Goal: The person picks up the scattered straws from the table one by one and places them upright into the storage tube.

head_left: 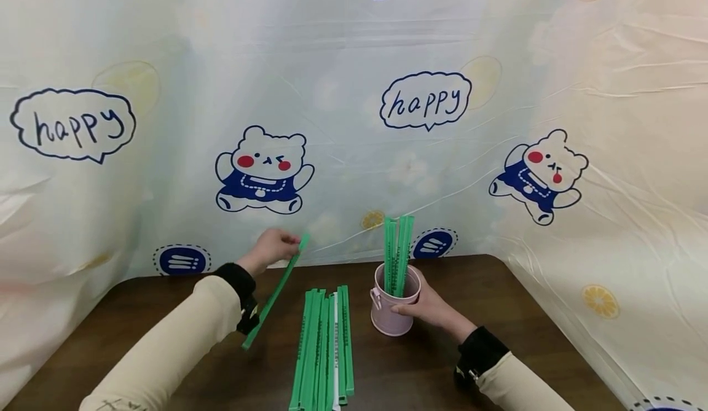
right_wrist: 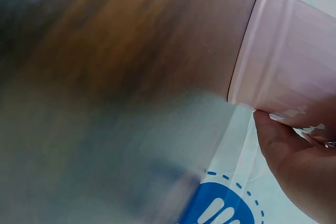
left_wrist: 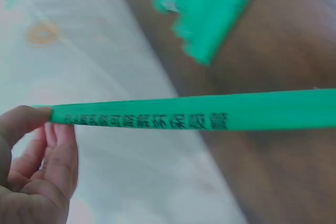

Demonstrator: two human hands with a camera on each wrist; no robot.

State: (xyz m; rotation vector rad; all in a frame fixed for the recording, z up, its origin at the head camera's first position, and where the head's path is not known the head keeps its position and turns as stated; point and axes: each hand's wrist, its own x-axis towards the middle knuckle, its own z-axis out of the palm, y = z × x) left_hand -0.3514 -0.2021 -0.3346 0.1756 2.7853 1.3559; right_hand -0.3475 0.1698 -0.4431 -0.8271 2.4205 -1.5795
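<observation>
My left hand (head_left: 275, 248) pinches one end of a green wrapped straw (head_left: 275, 292) between thumb and fingers. The straw slants down toward the front left, left of the pile; dark printed characters run along its wrapper (left_wrist: 157, 119) in the left wrist view. My right hand (head_left: 434, 306) grips a small pink bucket (head_left: 389, 322) from its right side, with the thumb across the front. Inside it stand several green wrapped straws (head_left: 389, 251), their upper parts sticking out above the rim. In the right wrist view the thumb or finger lies against the bucket's wall (right_wrist: 294, 51).
Between the hands, a pile of green wrapped straws (head_left: 310, 349) lies lengthwise on the dark brown table (head_left: 420, 374), with a white strip (head_left: 335, 349) among them. A patterned plastic sheet (head_left: 343, 153) hangs behind the table and along its sides.
</observation>
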